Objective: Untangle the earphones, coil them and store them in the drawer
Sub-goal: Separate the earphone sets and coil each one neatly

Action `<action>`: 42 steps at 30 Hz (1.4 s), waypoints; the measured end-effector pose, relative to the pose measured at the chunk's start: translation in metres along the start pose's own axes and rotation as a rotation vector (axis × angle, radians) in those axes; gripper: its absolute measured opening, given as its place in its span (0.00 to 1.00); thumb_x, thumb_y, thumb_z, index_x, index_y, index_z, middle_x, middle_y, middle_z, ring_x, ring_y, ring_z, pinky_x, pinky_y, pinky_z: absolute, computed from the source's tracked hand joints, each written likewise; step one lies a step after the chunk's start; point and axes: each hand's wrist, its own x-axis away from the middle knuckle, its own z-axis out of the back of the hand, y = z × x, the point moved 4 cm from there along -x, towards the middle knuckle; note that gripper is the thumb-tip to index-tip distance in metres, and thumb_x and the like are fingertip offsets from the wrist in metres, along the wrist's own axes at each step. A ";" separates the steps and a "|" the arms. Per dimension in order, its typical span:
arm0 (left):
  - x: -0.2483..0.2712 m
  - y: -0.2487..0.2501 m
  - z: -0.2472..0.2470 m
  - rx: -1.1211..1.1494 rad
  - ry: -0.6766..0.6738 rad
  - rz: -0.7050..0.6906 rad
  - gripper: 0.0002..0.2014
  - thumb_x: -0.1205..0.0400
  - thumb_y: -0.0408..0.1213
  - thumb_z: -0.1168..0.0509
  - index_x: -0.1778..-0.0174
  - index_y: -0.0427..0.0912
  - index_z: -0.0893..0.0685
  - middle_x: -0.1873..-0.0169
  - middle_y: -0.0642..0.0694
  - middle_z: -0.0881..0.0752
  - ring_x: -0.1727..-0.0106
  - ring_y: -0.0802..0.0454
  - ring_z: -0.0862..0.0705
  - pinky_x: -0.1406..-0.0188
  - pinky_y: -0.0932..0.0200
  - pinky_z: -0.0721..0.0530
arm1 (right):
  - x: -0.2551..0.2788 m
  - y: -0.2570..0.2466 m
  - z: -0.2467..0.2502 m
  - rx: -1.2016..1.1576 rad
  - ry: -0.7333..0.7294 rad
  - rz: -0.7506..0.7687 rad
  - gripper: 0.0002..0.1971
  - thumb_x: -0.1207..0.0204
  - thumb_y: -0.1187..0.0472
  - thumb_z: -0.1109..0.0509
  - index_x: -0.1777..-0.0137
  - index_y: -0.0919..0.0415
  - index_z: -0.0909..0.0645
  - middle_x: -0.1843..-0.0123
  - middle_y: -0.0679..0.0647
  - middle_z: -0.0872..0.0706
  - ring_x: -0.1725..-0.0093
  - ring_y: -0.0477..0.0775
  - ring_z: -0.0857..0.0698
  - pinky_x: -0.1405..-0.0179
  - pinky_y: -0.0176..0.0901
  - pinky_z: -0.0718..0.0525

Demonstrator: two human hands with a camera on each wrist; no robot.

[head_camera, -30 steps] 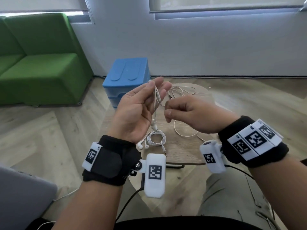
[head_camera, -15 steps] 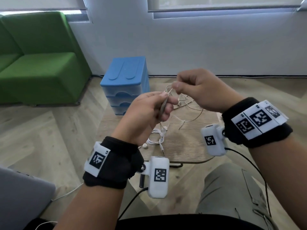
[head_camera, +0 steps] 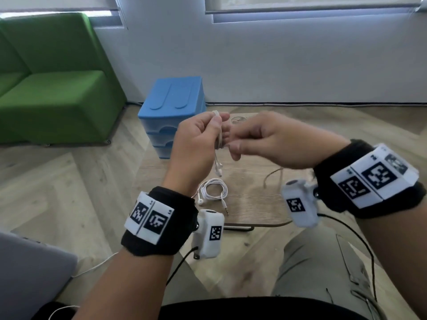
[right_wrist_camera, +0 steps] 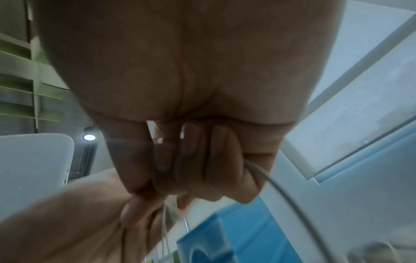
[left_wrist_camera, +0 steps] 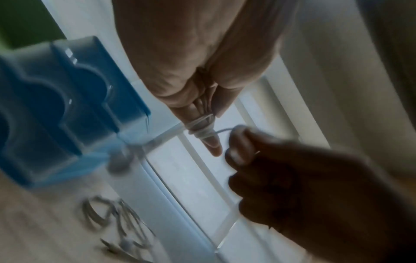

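My left hand is raised over the small wooden table and pinches a bundle of white earphone cable; its earbuds dangle below the hand. In the left wrist view the cable is looped round my left fingers. My right hand is close beside it, fingers curled round the free run of the same cable, which trails down to the table. A second, coiled pair of white earphones lies on the table below my hands. The blue drawer unit stands behind, drawers closed.
A green sofa fills the left side. A white wall with windows runs behind the drawer unit. A grey laptop edge is at the lower left. My knee is under the table's near edge.
My right hand has come down from above and now sits level with the left hand, close against it. The left hand has risen slightly and turned, with more cable wound on its fingers.
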 end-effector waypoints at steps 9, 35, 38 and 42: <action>0.005 0.014 0.000 0.055 -0.251 0.030 0.18 0.07 0.34 0.44 0.52 0.32 0.10 0.76 0.48 0.21 0.76 0.56 0.29 0.74 0.69 0.29 | -0.012 0.022 0.024 -0.105 0.314 -0.001 0.12 0.13 0.61 0.34 0.59 0.62 0.18 0.75 0.46 0.23 0.74 0.49 0.30 0.73 0.42 0.30; 0.001 0.038 0.008 0.428 -0.185 -0.022 0.14 0.07 0.31 0.44 0.35 0.30 0.16 0.58 0.44 0.07 0.59 0.55 0.08 0.53 0.67 0.12 | -0.001 0.021 0.013 -0.014 0.275 -0.011 0.13 0.11 0.56 0.34 0.57 0.59 0.16 0.70 0.50 0.24 0.70 0.47 0.27 0.67 0.45 0.25; -0.006 0.033 0.009 0.429 -0.036 -0.029 0.12 0.07 0.29 0.42 0.32 0.29 0.18 0.48 0.37 0.06 0.46 0.48 0.06 0.44 0.63 0.11 | -0.002 0.010 -0.007 0.053 0.141 -0.007 0.10 0.13 0.56 0.33 0.56 0.52 0.15 0.64 0.58 0.18 0.63 0.57 0.20 0.58 0.55 0.20; -0.011 0.023 0.009 0.117 0.034 -0.043 0.12 0.06 0.32 0.42 0.34 0.31 0.16 0.48 0.35 0.06 0.47 0.46 0.06 0.44 0.54 0.09 | -0.002 -0.018 -0.004 0.105 0.086 0.058 0.09 0.14 0.57 0.31 0.55 0.53 0.11 0.68 0.49 0.20 0.67 0.47 0.23 0.61 0.45 0.22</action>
